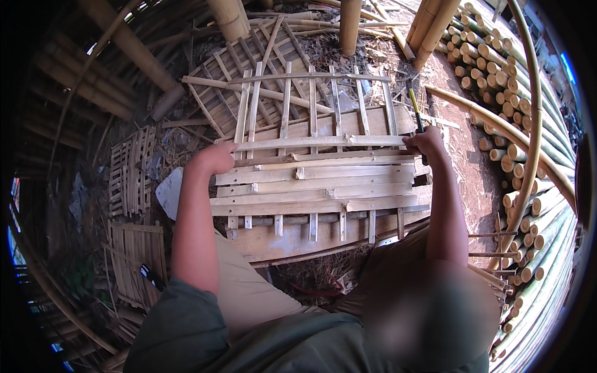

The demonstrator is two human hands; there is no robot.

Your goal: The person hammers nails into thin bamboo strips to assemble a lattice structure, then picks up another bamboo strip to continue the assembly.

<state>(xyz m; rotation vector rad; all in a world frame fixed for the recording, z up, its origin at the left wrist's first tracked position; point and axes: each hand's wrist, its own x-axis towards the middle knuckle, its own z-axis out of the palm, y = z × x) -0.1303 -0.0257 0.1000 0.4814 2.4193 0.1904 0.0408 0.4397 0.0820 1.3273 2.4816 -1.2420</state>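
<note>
A panel of pale bamboo slats [311, 186] lies before me, wide crosswise strips over thin lengthwise ones. My left hand [217, 157] is closed at the left end of one crosswise bamboo slat [323, 142]. At that slat's right end, my right hand [426, 142] touches it with the fingers. The same hand is closed round a tool with a yellow-and-black handle [415, 104] pointing away from me; its kind cannot be made out. Farther off, another thin crosswise strip [298, 77] spans the lengthwise ones. Under the panel is a wooden board [286, 244].
Stacked bamboo poles [522, 143] fill the right side, with a long curved pole [497, 127] in front. Beyond the panel lies a darker lattice [249, 59]. More slatted panels [130, 171] lie at left. Upright bamboo posts [349, 28] stand at the back.
</note>
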